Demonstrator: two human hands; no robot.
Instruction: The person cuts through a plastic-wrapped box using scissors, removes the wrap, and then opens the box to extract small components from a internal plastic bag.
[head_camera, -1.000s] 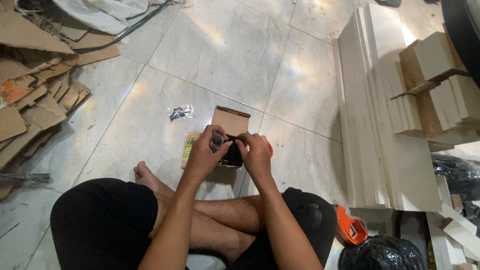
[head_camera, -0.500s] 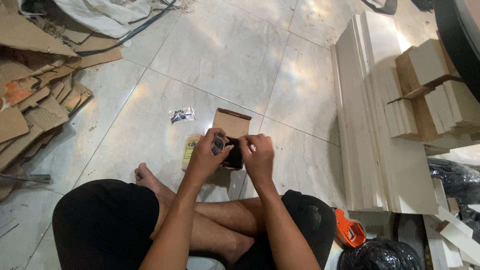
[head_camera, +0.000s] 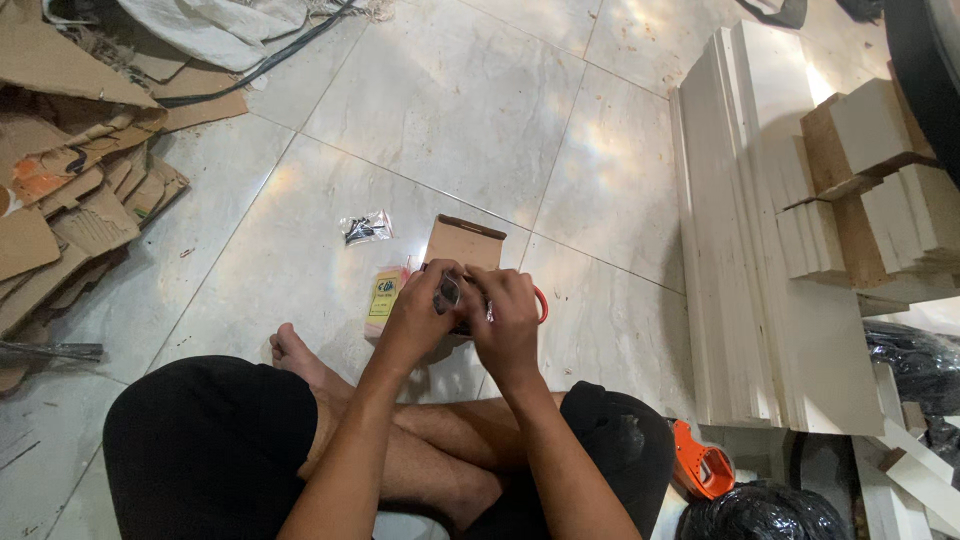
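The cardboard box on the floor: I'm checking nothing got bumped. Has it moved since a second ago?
No. The cardboard box sits as before beside the tile joint, with the small plastic bag on its left; only the camera shifted slightly.

Left hand and right hand gripping small dark object, cardboard box behind
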